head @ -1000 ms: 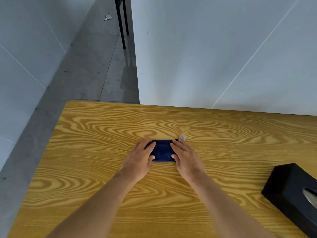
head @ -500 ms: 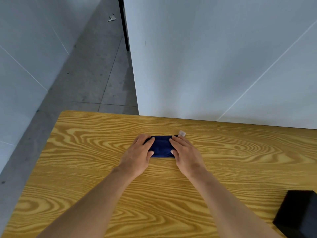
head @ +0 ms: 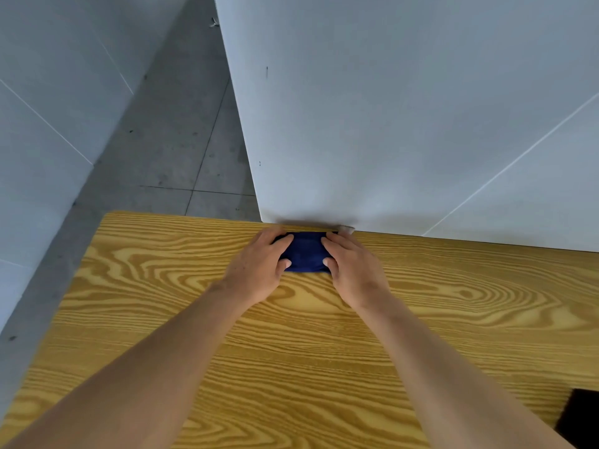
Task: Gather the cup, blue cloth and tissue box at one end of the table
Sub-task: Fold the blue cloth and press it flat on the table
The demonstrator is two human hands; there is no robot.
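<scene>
Where the table (head: 162,319) meets the white wall panel (head: 389,124) along its far edge, the folded blue cloth (head: 304,252) lies flat. The left hand (head: 259,270) and right hand (head: 353,270) press its two ends, fingers extended. A black box corner (head: 580,419) shows at the near right edge; a small pale tab (head: 347,230) lies beside the cloth.

Blue cloth (head: 305,256) under both hands, now farther back, seemingly against the white wall (head: 389,124).
</scene>
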